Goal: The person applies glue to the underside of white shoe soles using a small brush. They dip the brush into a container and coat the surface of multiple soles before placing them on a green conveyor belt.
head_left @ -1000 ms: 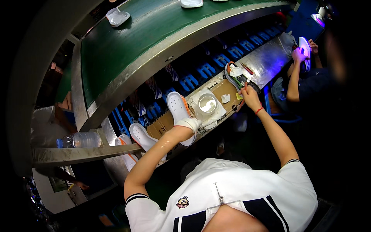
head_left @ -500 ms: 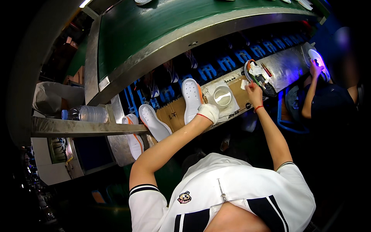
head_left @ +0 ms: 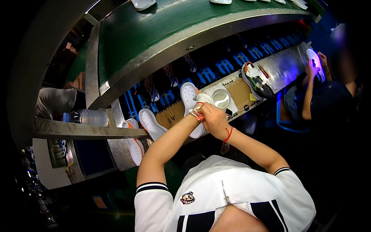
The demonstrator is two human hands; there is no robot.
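My left hand (head_left: 202, 99) wears a white glove with an orange-trimmed cuff. It hovers over a white shoe sole (head_left: 188, 96) with an orange edge, which lies on a cardboard sheet (head_left: 172, 114) on the workbench. My right hand (head_left: 213, 118), bare with a red wrist string, has its fingers pinched on the glove's cuff at my left wrist. Whether the gloved fingers hold anything is hidden. Just right of my hands stands a white round cup (head_left: 221, 98).
A tray of tools and a dark shoe part (head_left: 257, 80) lies further right. Two more white soles (head_left: 150, 123) lean at the left, below a plastic water bottle (head_left: 86, 116) on a metal shelf. A green conveyor belt (head_left: 154, 27) carries soles above. A co-worker's hands (head_left: 315, 65) hold a white sole under violet light.
My right hand has come back from the tool tray to my left wrist and taken hold of the glove cuff. My left hand has lifted slightly off the sole.
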